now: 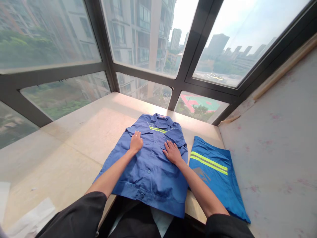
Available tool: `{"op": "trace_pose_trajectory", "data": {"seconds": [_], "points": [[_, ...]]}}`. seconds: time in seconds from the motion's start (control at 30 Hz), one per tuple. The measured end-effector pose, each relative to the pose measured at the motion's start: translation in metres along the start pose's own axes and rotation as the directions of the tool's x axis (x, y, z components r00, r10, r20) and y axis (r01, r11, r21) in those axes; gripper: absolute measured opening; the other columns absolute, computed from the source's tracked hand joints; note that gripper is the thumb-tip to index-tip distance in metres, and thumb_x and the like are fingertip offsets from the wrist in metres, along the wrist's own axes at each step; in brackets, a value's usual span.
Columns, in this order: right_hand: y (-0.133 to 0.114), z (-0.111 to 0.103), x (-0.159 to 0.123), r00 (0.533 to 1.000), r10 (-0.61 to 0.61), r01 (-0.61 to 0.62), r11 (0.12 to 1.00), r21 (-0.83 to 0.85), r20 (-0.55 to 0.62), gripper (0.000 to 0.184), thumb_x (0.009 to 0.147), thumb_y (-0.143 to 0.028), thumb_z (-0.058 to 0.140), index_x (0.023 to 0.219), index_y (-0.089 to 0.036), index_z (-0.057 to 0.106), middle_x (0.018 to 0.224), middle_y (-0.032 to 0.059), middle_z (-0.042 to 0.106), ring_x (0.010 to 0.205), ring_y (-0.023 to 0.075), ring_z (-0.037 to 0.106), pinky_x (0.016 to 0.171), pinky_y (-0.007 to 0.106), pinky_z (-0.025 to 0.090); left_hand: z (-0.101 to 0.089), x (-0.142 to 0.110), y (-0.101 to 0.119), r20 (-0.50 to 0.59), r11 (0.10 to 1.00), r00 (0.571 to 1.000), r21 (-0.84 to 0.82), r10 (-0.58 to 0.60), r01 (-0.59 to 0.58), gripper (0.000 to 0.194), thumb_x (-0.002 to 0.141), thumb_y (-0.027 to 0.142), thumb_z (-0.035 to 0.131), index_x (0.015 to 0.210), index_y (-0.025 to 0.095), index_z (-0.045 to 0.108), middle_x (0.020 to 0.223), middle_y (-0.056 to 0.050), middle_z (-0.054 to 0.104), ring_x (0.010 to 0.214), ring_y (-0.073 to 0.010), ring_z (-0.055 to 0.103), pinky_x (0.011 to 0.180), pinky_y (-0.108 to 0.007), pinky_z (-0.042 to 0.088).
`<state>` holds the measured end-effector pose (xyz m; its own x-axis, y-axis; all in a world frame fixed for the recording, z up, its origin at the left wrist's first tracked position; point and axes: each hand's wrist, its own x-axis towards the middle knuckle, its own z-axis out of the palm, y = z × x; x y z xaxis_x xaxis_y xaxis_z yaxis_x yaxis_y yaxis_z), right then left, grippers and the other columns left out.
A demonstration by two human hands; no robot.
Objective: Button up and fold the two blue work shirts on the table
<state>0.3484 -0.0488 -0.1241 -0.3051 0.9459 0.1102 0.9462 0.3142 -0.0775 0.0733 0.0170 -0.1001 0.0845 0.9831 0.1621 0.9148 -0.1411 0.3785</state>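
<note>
A blue work jacket (pixel 158 185) lies front up on the ledge, its collar toward the window and its bottom hem hanging over the near edge. Its sleeves are folded in across the chest, near a yellow-green reflective stripe. My left hand (pixel 136 142) rests on the left sleeve end and chest, fingers fairly close together and pointing away from me. My right hand (pixel 172 152) lies flat on the other side of the chest, below the right sleeve, fingers spread. Neither hand grips the cloth visibly.
A folded bright blue garment (pixel 218 185) with reflective stripes lies to the right, beside the patterned wall (pixel 277 158). White paper (pixel 37 215) is at the lower left of the pale ledge (pixel 74 132). Framed windows (pixel 146 36) enclose the far side.
</note>
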Motion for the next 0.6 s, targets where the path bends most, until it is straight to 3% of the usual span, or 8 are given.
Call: {"op": "trace_pose_trajectory", "data": {"seconds": [0.07,0.13,0.3,0.43,0.6], "points": [[-0.013,-0.004,-0.010,0.996,0.059,-0.058,0.998,0.016,-0.062,0.057,0.101,-0.042,0.040,0.147,-0.008,0.045,0.155,0.0210,0.036,0.144,0.0346,0.033,0.116,0.054,0.027,0.011,-0.034,0.032,0.035,0.990,0.999,-0.141,0.034,-0.029,0.048,0.094,0.023,0.039,0.139,0.009,0.050,0.150,-0.018,0.046,0.147,-0.0283,0.032,0.118,-0.047,0.033],[-0.028,-0.008,-0.027,0.989,0.094,-0.088,0.994,0.065,-0.110,0.057,0.101,-0.040,0.041,0.145,-0.006,0.045,0.154,0.0233,0.038,0.143,0.0355,0.034,0.115,0.055,0.028,0.024,-0.076,0.060,0.065,0.957,0.988,-0.264,0.143,-0.121,0.045,0.096,0.032,0.040,0.135,0.013,0.054,0.147,-0.015,0.050,0.145,-0.0269,0.035,0.117,-0.048,0.034],[-0.066,-0.018,-0.099,0.991,-0.028,0.061,0.966,0.253,-0.132,0.051,0.097,-0.020,0.038,0.147,-0.014,0.043,0.147,0.0182,0.049,0.138,0.0284,0.044,0.112,0.052,0.037,0.042,-0.184,0.098,0.068,0.923,0.960,-0.301,0.271,-0.240,0.044,0.095,0.025,0.041,0.136,0.021,0.055,0.149,-0.012,0.049,0.147,-0.0258,0.032,0.120,-0.058,0.027],[-0.083,-0.020,-0.157,0.992,-0.101,0.122,0.935,0.333,-0.081,0.054,0.090,-0.011,0.044,0.143,-0.015,0.048,0.145,0.0155,0.051,0.137,0.0266,0.045,0.115,0.050,0.036,0.030,-0.243,0.096,0.088,0.908,0.928,-0.256,0.363,-0.331,0.051,0.095,0.022,0.040,0.145,0.024,0.047,0.152,-0.011,0.044,0.148,-0.0255,0.029,0.119,-0.059,0.030],[-0.085,-0.027,-0.190,0.989,-0.130,0.149,0.906,0.396,-0.075,0.044,0.093,-0.021,0.052,0.136,-0.018,0.056,0.147,0.0147,0.050,0.139,0.0301,0.043,0.114,0.054,0.037,-0.001,-0.267,0.056,0.199,0.898,0.876,-0.118,0.439,-0.423,0.065,0.093,0.047,0.053,0.152,0.023,0.038,0.158,-0.014,0.033,0.151,-0.0311,0.020,0.120,-0.058,0.027]]}}
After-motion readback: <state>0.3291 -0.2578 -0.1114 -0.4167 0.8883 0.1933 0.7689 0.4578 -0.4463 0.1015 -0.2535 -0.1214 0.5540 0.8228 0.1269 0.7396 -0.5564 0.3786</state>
